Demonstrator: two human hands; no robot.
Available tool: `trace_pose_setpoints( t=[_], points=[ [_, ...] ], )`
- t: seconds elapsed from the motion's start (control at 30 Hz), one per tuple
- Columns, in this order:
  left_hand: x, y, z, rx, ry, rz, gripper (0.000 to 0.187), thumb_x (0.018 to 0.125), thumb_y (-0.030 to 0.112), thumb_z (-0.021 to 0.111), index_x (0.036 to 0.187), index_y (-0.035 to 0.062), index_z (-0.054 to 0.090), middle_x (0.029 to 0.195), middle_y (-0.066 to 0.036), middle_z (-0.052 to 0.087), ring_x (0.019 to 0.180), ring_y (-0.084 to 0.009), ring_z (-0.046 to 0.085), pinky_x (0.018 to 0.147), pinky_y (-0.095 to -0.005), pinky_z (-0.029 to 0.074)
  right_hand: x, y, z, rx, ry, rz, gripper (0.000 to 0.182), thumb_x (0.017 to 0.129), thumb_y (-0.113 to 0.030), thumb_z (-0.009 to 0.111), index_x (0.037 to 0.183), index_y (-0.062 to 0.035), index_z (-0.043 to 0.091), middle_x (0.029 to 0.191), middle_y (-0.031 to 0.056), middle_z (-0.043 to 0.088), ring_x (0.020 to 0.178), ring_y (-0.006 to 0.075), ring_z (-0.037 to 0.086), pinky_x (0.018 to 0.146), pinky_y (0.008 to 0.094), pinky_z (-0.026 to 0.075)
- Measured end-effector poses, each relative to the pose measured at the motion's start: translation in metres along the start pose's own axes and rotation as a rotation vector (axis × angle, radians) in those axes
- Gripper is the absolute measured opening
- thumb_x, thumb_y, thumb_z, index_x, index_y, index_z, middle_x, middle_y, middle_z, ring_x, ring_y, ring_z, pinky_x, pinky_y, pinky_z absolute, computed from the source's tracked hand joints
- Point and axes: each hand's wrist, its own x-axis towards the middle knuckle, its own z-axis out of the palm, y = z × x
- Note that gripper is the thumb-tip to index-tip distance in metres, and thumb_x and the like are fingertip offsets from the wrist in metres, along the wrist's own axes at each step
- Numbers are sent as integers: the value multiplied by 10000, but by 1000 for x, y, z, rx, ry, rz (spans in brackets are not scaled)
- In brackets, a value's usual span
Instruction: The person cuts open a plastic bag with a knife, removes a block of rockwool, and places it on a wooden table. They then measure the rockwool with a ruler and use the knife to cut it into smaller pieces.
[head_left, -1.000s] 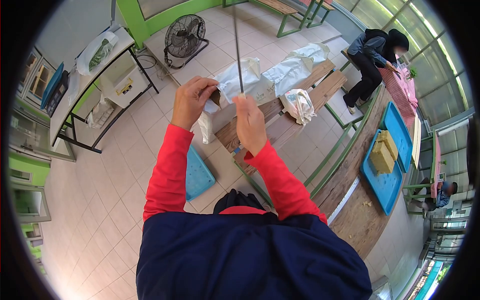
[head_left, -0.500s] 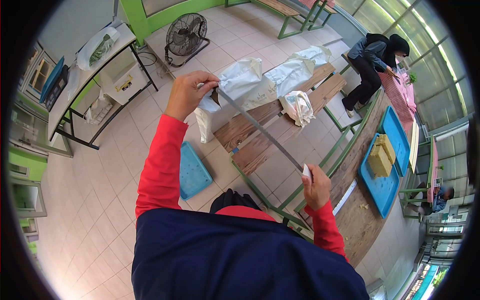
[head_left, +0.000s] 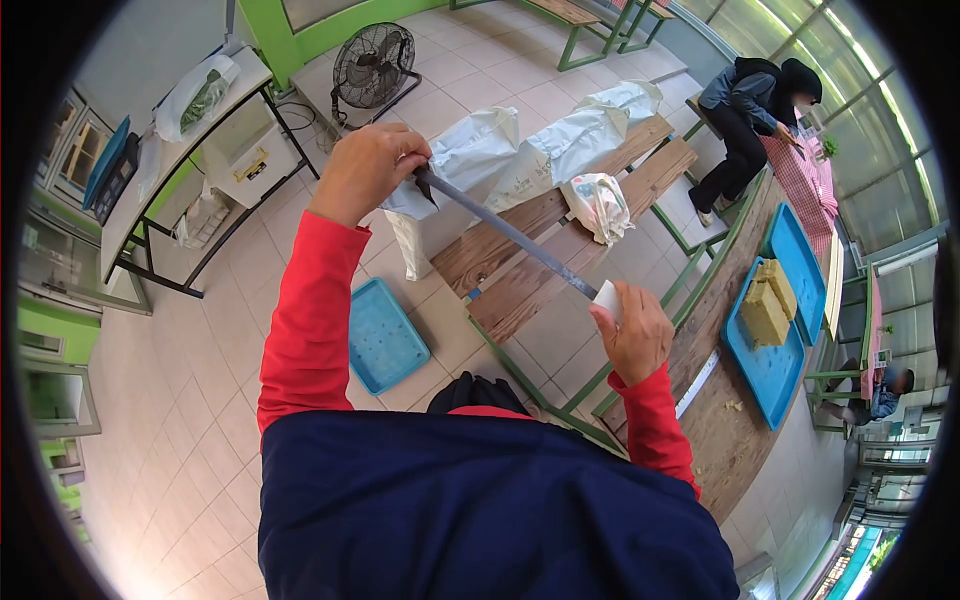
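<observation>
Gripping a long blade [head_left: 510,232] by its handle [head_left: 607,300] in the curled right hand [head_left: 640,332], centre right; pinching the far end in the left hand [head_left: 368,172], upper centre, apparently for steadiness.

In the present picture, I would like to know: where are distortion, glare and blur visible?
Head view: fisheye distortion curves the right-hand wooden table; head view: glare streaks the upper-right wall panels; head view: little blur shows along the long blade.
</observation>
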Motion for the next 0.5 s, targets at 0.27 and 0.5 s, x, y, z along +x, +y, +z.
trace_pose_setpoints(
  t=[0.27, 0.5],
  points=[
    [-1, 3, 5, 69, 56, 97, 50, 732, 86, 631, 781, 74, 633, 793, -38, 584, 839, -221, 545, 679, -333, 464, -4, -8, -13, -26, 29, 41, 400, 759, -395, 626, 938, -43, 560, 762, 99, 544, 655, 280, 549, 557, 355, 432],
    [-1, 6, 9, 90, 135, 164, 55, 711, 55, 634, 761, 65, 613, 806, -36, 561, 824, -220, 538, 677, -327, 465, -14, -20, -26, 92, -143, 157, 375, 774, -335, 640, 974, -29, 558, 797, 125, 548, 673, 309, 565, 560, 368, 440]
  ],
)
